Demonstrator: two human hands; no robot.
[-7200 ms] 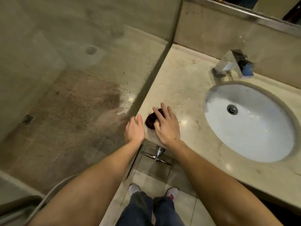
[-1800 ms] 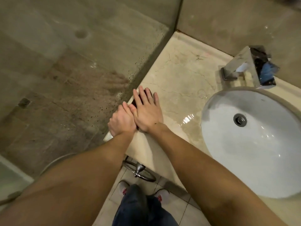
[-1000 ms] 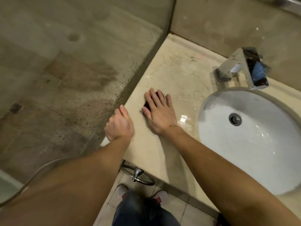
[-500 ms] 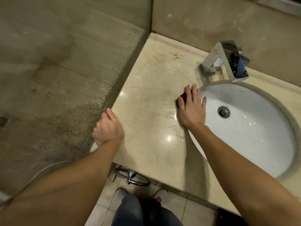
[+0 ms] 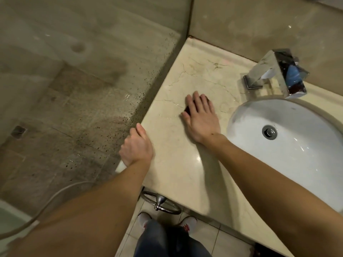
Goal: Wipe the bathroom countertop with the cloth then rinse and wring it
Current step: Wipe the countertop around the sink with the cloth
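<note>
My right hand [image 5: 201,117] lies flat, palm down, on the beige marble countertop [image 5: 176,164], pressing a small dark red cloth [image 5: 187,109] beneath its fingers. Only slivers of the cloth show beside the thumb and between the fingers. My left hand [image 5: 137,147] rests with curled fingers on the counter's left edge and holds nothing. A wet streak glistens on the marble just left of the right hand.
A white oval sink [image 5: 289,149] with a metal drain [image 5: 269,132] lies to the right. A square chrome faucet [image 5: 276,73] stands behind it. A spotted glass shower panel [image 5: 83,89] bounds the counter's left side. A towel ring [image 5: 160,202] hangs below the front edge.
My right hand has slid the cloth left from the sink's rim back onto the open marble. My left hand has stayed on the counter's edge.
</note>
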